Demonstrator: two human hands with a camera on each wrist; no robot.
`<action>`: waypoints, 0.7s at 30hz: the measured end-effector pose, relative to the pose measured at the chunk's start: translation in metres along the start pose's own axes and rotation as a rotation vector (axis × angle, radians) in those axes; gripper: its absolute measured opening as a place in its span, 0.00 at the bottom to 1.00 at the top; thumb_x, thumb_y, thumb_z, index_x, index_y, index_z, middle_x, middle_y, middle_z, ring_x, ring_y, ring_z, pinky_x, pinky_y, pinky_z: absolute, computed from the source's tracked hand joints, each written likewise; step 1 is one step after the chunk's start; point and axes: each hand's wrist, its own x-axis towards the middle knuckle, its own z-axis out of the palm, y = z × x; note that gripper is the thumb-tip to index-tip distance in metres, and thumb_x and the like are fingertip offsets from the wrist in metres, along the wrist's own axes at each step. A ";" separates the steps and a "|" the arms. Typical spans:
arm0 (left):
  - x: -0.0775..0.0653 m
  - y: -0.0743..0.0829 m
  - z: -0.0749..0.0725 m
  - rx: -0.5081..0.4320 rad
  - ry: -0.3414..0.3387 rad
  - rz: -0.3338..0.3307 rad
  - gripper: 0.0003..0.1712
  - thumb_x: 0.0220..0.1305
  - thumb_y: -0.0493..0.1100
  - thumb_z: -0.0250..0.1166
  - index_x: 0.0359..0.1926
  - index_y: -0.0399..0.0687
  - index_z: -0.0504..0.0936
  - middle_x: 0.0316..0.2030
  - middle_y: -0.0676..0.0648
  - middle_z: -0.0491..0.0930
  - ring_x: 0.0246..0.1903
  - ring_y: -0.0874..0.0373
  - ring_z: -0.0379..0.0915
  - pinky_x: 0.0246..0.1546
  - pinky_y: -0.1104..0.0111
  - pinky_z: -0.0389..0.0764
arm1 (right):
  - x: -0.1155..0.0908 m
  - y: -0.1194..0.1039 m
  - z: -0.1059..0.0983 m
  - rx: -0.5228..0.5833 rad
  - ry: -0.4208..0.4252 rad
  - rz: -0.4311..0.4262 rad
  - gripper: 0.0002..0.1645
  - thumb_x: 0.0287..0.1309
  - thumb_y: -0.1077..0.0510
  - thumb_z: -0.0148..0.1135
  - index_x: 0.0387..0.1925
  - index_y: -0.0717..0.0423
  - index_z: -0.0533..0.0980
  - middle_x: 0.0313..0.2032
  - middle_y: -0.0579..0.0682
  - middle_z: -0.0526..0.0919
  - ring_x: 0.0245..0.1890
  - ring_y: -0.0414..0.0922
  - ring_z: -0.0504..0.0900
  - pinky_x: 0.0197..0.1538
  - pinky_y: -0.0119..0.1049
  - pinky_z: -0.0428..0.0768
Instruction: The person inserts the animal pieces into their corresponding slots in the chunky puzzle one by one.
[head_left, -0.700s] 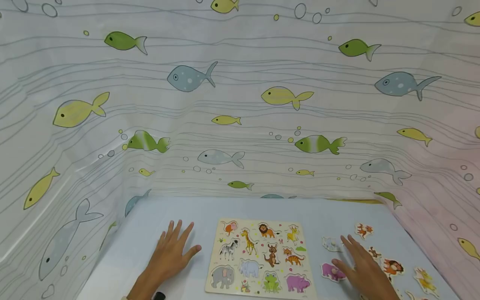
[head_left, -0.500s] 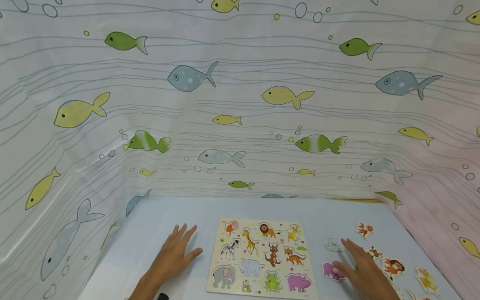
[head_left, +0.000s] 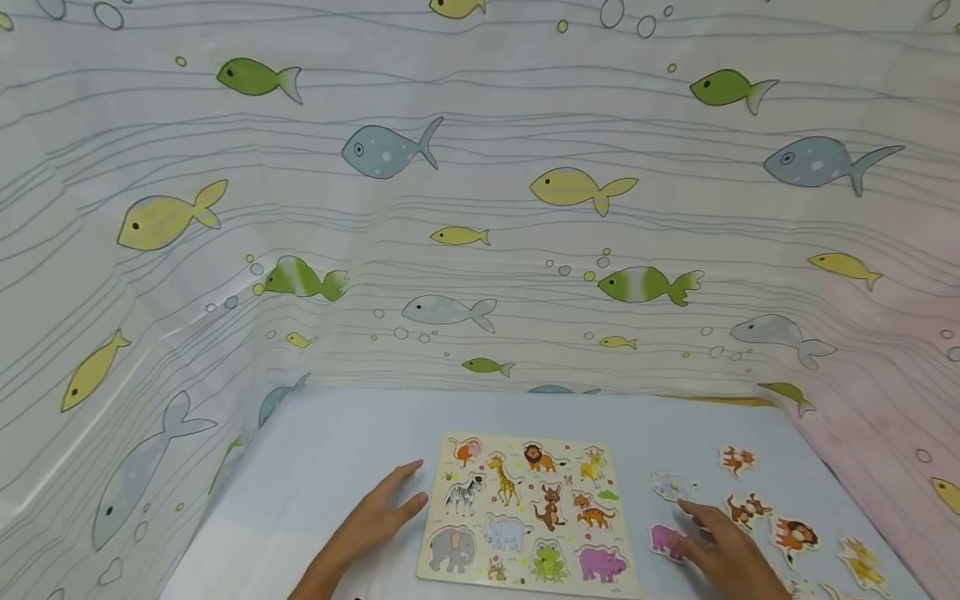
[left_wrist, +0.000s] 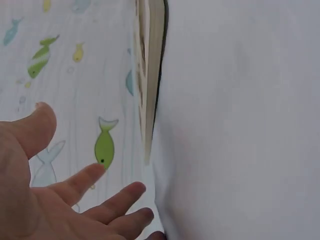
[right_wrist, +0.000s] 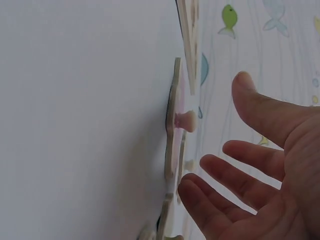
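A wooden peg puzzle board (head_left: 502,443) printed with animals lies on the table. Just off its left edge is my left hand (head_left: 382,512), holding nothing, its thumb apart from its fingers. In the left wrist view the board's edge (left_wrist: 151,100) rises beyond the left fingertips (left_wrist: 135,189). My right hand (head_left: 731,550) hovers by the purple hippo piece (head_left: 663,540), thumb overlapping it in the head view. The right wrist view shows that piece (right_wrist: 172,130) edge-on with its knob (right_wrist: 186,121), apart from the right thumb (right_wrist: 245,85) and fingers.
Behind the right fingertips lies a pale blue animal piece (head_left: 672,485). Farther right are a kangaroo piece (head_left: 747,510), a lion piece (head_left: 795,536), a yellow animal piece (head_left: 861,562) and an orange piece (head_left: 737,458). A fish-patterned sheet (head_left: 525,333) surrounds the table.
My left hand has moved right to the board's edge and turned, its fingers closer together. My right fingers have bent down nearer the hippo piece. The head view has shifted slightly.
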 end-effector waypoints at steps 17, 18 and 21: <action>-0.003 -0.006 0.017 0.054 -0.027 0.098 0.40 0.51 0.53 0.76 0.66 0.53 0.76 0.68 0.39 0.72 0.75 0.34 0.49 0.73 0.35 0.22 | -0.011 0.006 0.015 -0.069 0.228 -0.230 0.25 0.48 0.52 0.77 0.51 0.50 0.84 0.50 0.49 0.87 0.52 0.56 0.84 0.51 0.46 0.86; -0.002 -0.007 0.017 0.061 -0.032 0.108 0.40 0.50 0.54 0.76 0.66 0.53 0.76 0.67 0.39 0.73 0.75 0.34 0.49 0.73 0.35 0.20 | -0.011 0.007 0.016 -0.062 0.228 -0.225 0.26 0.48 0.52 0.77 0.51 0.49 0.84 0.51 0.50 0.87 0.53 0.57 0.84 0.52 0.47 0.85; -0.001 -0.009 0.017 0.062 -0.051 0.124 0.42 0.49 0.54 0.76 0.66 0.52 0.76 0.68 0.40 0.72 0.75 0.34 0.49 0.73 0.35 0.20 | -0.010 0.010 0.020 -0.040 0.265 -0.243 0.25 0.47 0.52 0.78 0.51 0.48 0.85 0.52 0.51 0.87 0.55 0.54 0.84 0.51 0.43 0.87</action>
